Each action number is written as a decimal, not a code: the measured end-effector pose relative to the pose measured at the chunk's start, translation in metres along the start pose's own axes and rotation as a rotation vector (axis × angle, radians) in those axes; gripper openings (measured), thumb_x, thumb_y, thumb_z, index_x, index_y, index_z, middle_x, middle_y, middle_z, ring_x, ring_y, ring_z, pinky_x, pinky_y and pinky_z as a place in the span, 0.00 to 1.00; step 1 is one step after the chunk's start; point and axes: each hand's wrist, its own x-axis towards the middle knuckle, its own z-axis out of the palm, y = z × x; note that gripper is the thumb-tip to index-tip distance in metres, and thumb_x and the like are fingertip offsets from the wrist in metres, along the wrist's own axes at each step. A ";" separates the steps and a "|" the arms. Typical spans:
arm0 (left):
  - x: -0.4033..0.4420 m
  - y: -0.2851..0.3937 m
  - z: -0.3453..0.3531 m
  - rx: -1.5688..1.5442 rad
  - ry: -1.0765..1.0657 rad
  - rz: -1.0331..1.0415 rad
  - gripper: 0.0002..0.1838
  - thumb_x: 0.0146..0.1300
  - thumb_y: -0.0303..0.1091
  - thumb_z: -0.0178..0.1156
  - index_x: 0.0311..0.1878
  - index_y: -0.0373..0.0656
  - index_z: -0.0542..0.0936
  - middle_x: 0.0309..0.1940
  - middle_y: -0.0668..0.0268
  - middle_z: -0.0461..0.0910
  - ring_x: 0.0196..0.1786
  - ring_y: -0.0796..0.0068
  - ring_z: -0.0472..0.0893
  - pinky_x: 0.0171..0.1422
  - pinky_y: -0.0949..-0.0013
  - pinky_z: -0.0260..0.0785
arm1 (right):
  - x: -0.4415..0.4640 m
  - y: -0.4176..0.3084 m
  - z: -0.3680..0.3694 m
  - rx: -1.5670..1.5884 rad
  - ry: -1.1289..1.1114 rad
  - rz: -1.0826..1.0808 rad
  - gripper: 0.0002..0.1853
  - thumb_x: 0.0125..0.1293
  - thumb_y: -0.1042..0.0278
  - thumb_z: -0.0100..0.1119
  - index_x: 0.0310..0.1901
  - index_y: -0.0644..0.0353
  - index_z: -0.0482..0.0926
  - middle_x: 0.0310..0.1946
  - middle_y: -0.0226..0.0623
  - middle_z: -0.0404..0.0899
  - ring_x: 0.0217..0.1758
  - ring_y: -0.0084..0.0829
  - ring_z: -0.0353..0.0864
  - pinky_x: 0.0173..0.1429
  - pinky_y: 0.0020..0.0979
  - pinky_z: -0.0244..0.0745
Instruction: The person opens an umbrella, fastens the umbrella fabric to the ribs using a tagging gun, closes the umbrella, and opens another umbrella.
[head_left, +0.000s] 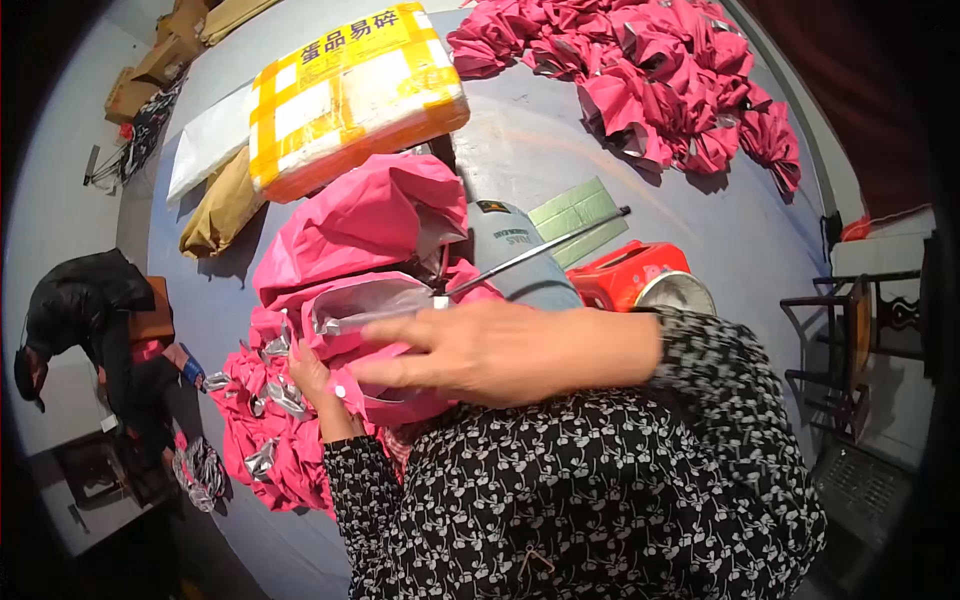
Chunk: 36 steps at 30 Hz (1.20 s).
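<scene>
A bundle of pink fabric (350, 225) with silvery lining lies before me, its opening facing up. At the left edge of that opening, my left hand (312, 378) has its fingers wrapped on the pink cloth, partly hidden behind it. Slightly blurred, my right hand (490, 350) reaches across the bundle's near side with its fingers apart, over the opening; nothing shows in it. A thin metal rod (550, 245) slants from the bundle toward the upper right. Below the left side of the bundle is a heap of crumpled pink and silver pieces (265, 430).
A white foam box (355, 100) with yellow tape stands behind the bundle. Many pink pieces (660, 80) are heaped at the upper right. A red tin (640, 278), a green packet (580, 220) and grey-blue cloth (515, 250) lie to the right. Another person (95, 320) bends at far left.
</scene>
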 end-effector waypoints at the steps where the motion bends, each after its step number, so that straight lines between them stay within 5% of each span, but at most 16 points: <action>1: -0.003 0.001 -0.002 -0.038 -0.014 0.008 0.28 0.66 0.44 0.56 0.64 0.36 0.69 0.48 0.56 0.78 0.46 0.65 0.79 0.51 0.64 0.73 | 0.001 0.004 0.005 0.011 -0.269 0.096 0.27 0.52 0.72 0.60 0.57 0.50 0.74 0.53 0.51 0.74 0.50 0.47 0.79 0.52 0.45 0.76; 3: -0.019 -0.012 0.017 -0.138 -0.055 -0.005 0.25 0.67 0.41 0.54 0.62 0.34 0.70 0.48 0.55 0.78 0.45 0.66 0.80 0.49 0.64 0.74 | -0.020 0.018 0.006 0.035 -0.833 0.312 0.17 0.56 0.74 0.54 0.49 0.57 0.76 0.42 0.53 0.79 0.47 0.44 0.80 0.47 0.45 0.75; 6: 0.010 -0.058 0.027 -0.211 -0.077 -0.055 0.24 0.68 0.40 0.52 0.62 0.34 0.70 0.48 0.55 0.78 0.45 0.67 0.80 0.49 0.65 0.74 | -0.066 0.051 0.002 -0.072 -0.985 0.392 0.13 0.56 0.76 0.51 0.44 0.60 0.77 0.36 0.50 0.80 0.43 0.45 0.81 0.43 0.42 0.75; 9: -0.001 -0.038 0.043 -0.300 -0.078 -0.125 0.22 0.69 0.39 0.52 0.59 0.34 0.72 0.48 0.55 0.78 0.44 0.65 0.81 0.49 0.64 0.75 | -0.076 0.067 -0.013 0.096 -0.749 0.382 0.11 0.55 0.75 0.53 0.41 0.61 0.77 0.35 0.48 0.81 0.42 0.45 0.81 0.43 0.41 0.76; 11: -0.025 -0.006 0.052 -0.426 -0.024 -0.219 0.19 0.69 0.39 0.53 0.54 0.33 0.74 0.49 0.54 0.79 0.44 0.62 0.83 0.50 0.61 0.79 | -0.061 0.068 -0.023 0.249 -0.119 0.460 0.08 0.55 0.75 0.54 0.37 0.61 0.78 0.35 0.46 0.81 0.42 0.45 0.81 0.44 0.43 0.75; 14: 0.016 -0.074 0.024 -0.203 -0.090 -0.125 0.18 0.69 0.38 0.53 0.55 0.34 0.74 0.48 0.54 0.79 0.45 0.61 0.83 0.50 0.61 0.79 | -0.036 0.079 -0.010 0.108 0.065 0.600 0.06 0.56 0.72 0.56 0.35 0.61 0.79 0.33 0.45 0.80 0.40 0.45 0.81 0.42 0.41 0.75; 18: 0.029 -0.098 0.018 -0.208 -0.140 -0.051 0.19 0.68 0.36 0.54 0.56 0.34 0.73 0.47 0.55 0.80 0.44 0.61 0.82 0.50 0.62 0.78 | -0.022 0.081 0.030 -0.192 -0.085 0.550 0.08 0.54 0.64 0.61 0.33 0.58 0.81 0.33 0.45 0.82 0.39 0.48 0.81 0.39 0.41 0.76; 20: 0.025 -0.090 0.015 -0.256 -0.157 -0.041 0.19 0.68 0.36 0.54 0.57 0.34 0.73 0.46 0.56 0.80 0.44 0.60 0.82 0.50 0.62 0.77 | -0.017 0.094 0.048 -0.246 -0.134 0.606 0.09 0.56 0.63 0.61 0.33 0.59 0.79 0.28 0.40 0.78 0.34 0.38 0.80 0.36 0.35 0.73; 22: 0.008 -0.048 0.013 0.102 -0.289 0.079 0.20 0.69 0.36 0.53 0.58 0.33 0.71 0.51 0.55 0.78 0.49 0.60 0.79 0.55 0.62 0.73 | -0.011 0.101 0.043 -0.277 -0.157 0.625 0.09 0.57 0.63 0.61 0.33 0.60 0.78 0.25 0.37 0.76 0.32 0.33 0.79 0.34 0.33 0.71; 24: -0.019 -0.003 0.014 0.292 -0.353 0.135 0.21 0.69 0.35 0.53 0.59 0.32 0.69 0.53 0.55 0.76 0.51 0.60 0.78 0.57 0.62 0.70 | 0.000 0.099 0.020 0.350 -0.233 0.743 0.10 0.61 0.61 0.59 0.33 0.60 0.77 0.24 0.30 0.73 0.29 0.24 0.73 0.31 0.29 0.67; 26: -0.053 0.051 0.028 0.570 0.175 0.532 0.23 0.69 0.37 0.52 0.62 0.31 0.66 0.61 0.54 0.70 0.60 0.59 0.71 0.64 0.61 0.62 | 0.009 0.093 0.012 0.670 -0.260 0.782 0.11 0.63 0.60 0.59 0.33 0.59 0.77 0.23 0.26 0.72 0.27 0.19 0.71 0.30 0.27 0.65; 28: -0.105 0.141 0.050 0.370 0.221 0.821 0.26 0.65 0.35 0.56 0.63 0.34 0.64 0.62 0.51 0.66 0.61 0.56 0.68 0.68 0.57 0.56 | 0.014 0.086 0.014 0.952 -0.258 0.669 0.12 0.65 0.59 0.57 0.32 0.59 0.76 0.23 0.22 0.69 0.27 0.14 0.65 0.30 0.23 0.62; 30: -0.124 0.192 0.059 0.255 -0.030 1.187 0.21 0.65 0.34 0.56 0.58 0.34 0.68 0.59 0.53 0.69 0.62 0.58 0.67 0.70 0.56 0.54 | 0.016 0.078 0.017 1.097 -0.271 0.611 0.13 0.66 0.58 0.56 0.32 0.59 0.75 0.23 0.21 0.67 0.27 0.11 0.63 0.30 0.21 0.61; 35: -0.121 0.229 0.073 0.467 -0.487 1.141 0.12 0.65 0.33 0.58 0.47 0.37 0.75 0.46 0.57 0.77 0.51 0.63 0.75 0.60 0.61 0.64 | 0.022 0.056 0.006 1.035 -0.289 0.540 0.13 0.65 0.59 0.58 0.30 0.60 0.73 0.23 0.23 0.70 0.28 0.12 0.64 0.31 0.21 0.62; 36: -0.114 0.225 0.070 0.489 -0.639 0.923 0.08 0.65 0.33 0.58 0.41 0.38 0.76 0.38 0.60 0.77 0.43 0.68 0.75 0.51 0.65 0.66 | 0.020 0.051 -0.001 0.981 -0.242 0.580 0.12 0.64 0.60 0.59 0.31 0.60 0.73 0.23 0.23 0.70 0.28 0.12 0.65 0.31 0.21 0.62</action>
